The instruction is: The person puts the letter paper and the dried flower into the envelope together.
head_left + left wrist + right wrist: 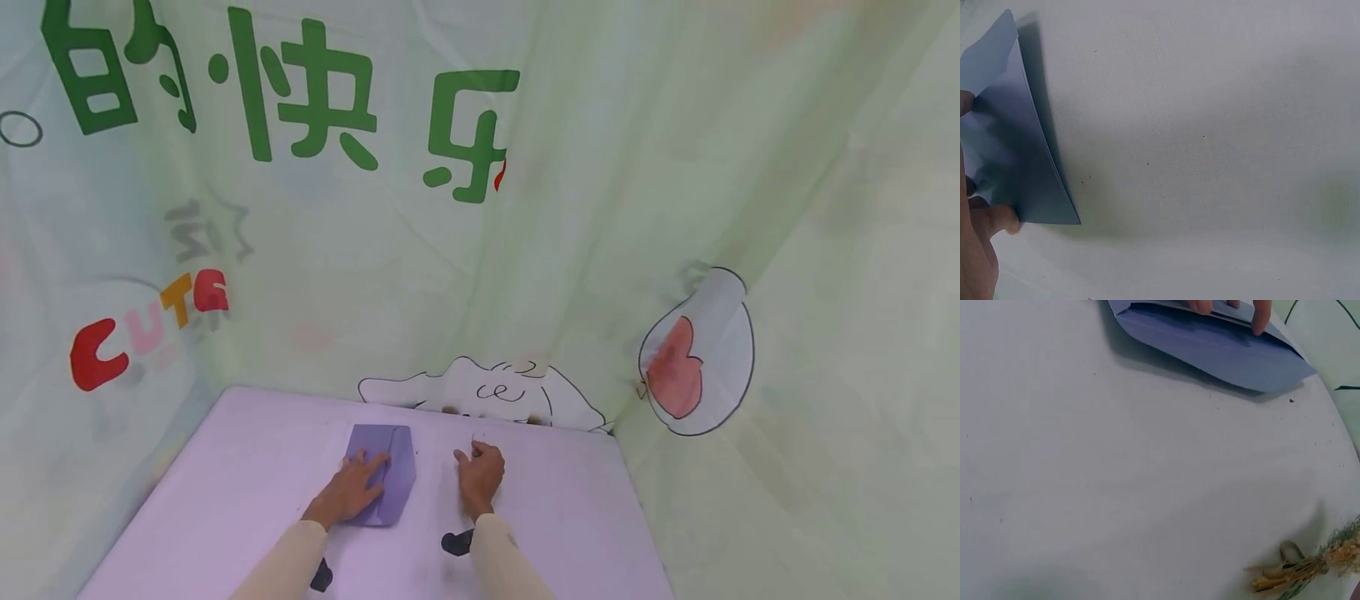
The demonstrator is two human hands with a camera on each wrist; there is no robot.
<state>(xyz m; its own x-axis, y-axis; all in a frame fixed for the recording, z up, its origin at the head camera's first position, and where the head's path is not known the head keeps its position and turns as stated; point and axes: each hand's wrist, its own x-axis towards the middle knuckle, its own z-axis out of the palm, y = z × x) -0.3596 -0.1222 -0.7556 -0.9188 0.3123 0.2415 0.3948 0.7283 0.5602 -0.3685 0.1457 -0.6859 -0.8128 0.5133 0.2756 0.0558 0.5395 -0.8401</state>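
Note:
A purple paper envelope (399,475) lies on the table, its flap folded out to the right; the right wrist view shows its mouth (1210,319) slightly parted. My left hand (352,490) rests on it with spread fingers, fingertips near the mouth. In the left wrist view, the thumb (1005,219) is at the envelope's lower edge. To the right of the envelope, my right hand (481,477) has curled fingers and pinches a small dried flower bundle (1300,572). Its straw-coloured stems and green sprigs show in the right wrist view, while most of that hand lies out of frame there.
The light-coloured tabletop (570,517) has small dark specks on it. Behind it hangs a pale printed curtain (570,250) with green characters and a cartoon figure, reaching down to the table's back edge. Curtain also encloses the left and right sides.

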